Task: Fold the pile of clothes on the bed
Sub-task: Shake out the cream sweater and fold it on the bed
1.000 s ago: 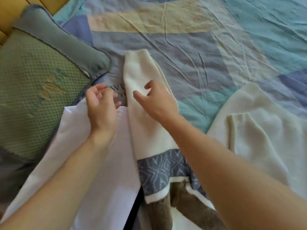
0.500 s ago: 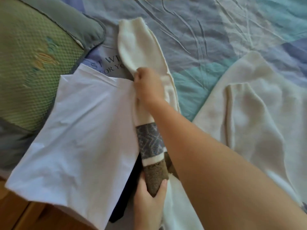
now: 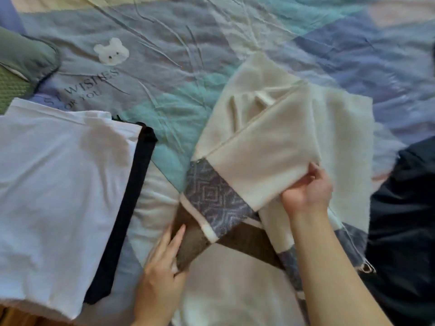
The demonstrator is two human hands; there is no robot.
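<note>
cream sweater (image 3: 270, 147) with a blue patterned band and brown trim lies mid-bed, right of centre, partly folded. its sleeve (image 3: 237, 182) is laid diagonally across the body, cuff end toward the right, shoulder end low left. right hand (image 3: 306, 191) has its grip closed on the cream cuff edge, fingers curled under the fabric, thumb on top, likely so the sleeve can be laid flat on the sweater body without bunching. left hand (image 3: 164, 260) holds the brown part of the sleeve near the shoulder, thumb hooked round the fabric edge and fingers laid along it, probably anchoring the fold line so the pull from the right hand doesn't drag the whole garment. judged step: sleeve fold-in, body fold not yet done; sweater maybe a third folded.

just left of the sweater sits a white t-shirt (image 3: 58, 180), already folded flat, lying on a dark garment (image 3: 131, 196) whose edge shows along its right side; likely the finished stack, kept near for adding the next piece. far right, a dark navy garment (image 3: 404, 208) lies crumpled, looks unfolded, probably still to do. all of it rests on the bedspread (image 3: 164, 67), patchwork blue, teal and grey, wrinkled, with a small white bear motif (image 3: 111, 51) and printed words. green pillow (image 3: 21, 67) at top left corner, apart from the clothes.

risk: soft knit may slip or crease if the cuff is released before it's smoothed.
</note>
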